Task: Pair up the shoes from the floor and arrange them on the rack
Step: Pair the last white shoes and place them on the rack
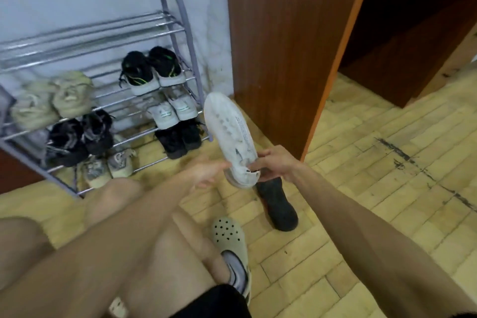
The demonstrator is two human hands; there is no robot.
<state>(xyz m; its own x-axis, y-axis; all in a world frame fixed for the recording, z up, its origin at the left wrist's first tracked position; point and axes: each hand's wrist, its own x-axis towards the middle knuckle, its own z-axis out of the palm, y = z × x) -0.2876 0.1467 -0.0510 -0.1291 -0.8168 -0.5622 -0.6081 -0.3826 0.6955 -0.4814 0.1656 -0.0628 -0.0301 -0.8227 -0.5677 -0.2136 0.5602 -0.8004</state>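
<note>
A white sneaker (pixel 230 134) is held up off the floor, toe pointing away toward the rack. My right hand (pixel 275 162) grips its heel end. My left hand (pixel 206 171) touches the heel's left side with fingers spread. A black shoe (pixel 280 205) lies on the floor just below the white one. The metal shoe rack (pixel 165 33) stands against the wall at left. It holds black-and-white sneakers (pixel 152 68), beige shoes (pixel 51 100), white sneakers (pixel 171 111), dark shoes (pixel 80 134), black shoes (pixel 179 139) and grey-beige sneakers (pixel 108 168).
A tall brown wooden cabinet (pixel 284 46) stands right of the rack. My knees and a foot in a beige clog (pixel 231 237) fill the lower left. Pale tiled floor (pixel 361 162) stretches to the right. The rack's top shelf holds no shoes.
</note>
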